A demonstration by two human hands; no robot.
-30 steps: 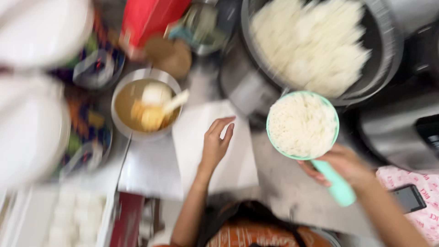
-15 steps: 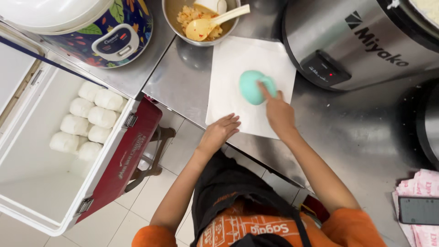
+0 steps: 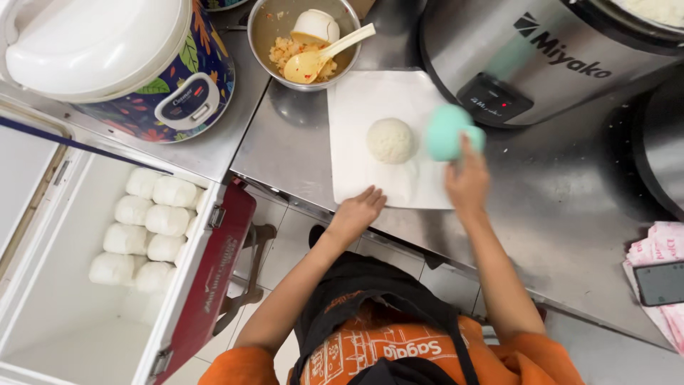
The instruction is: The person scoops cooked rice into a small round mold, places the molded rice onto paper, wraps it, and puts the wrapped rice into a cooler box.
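A white sheet of paper (image 3: 356,107) lies on the steel counter, and a round dome of white rice (image 3: 390,140) sits on it. My right hand (image 3: 467,184) holds a mint-green scoop cup (image 3: 447,132) upside down, just right of the rice dome and lifted off the paper. My left hand (image 3: 358,210) rests flat on the paper's near edge, fingers together, holding nothing.
A steel bowl (image 3: 265,28) with yellowish food, a spoon and a small white cup stands behind the paper. A large steel rice cooker (image 3: 570,64) is at the right, a patterned cooker (image 3: 121,64) at the left. An open cooler (image 3: 78,314) holds several wrapped white bundles. A phone (image 3: 659,283) lies on pink paper.
The green cup, pressed upside down on the paper half a second ago, has lifted off to the right, leaving the rice dome. Before that it was carried full from the cooker.
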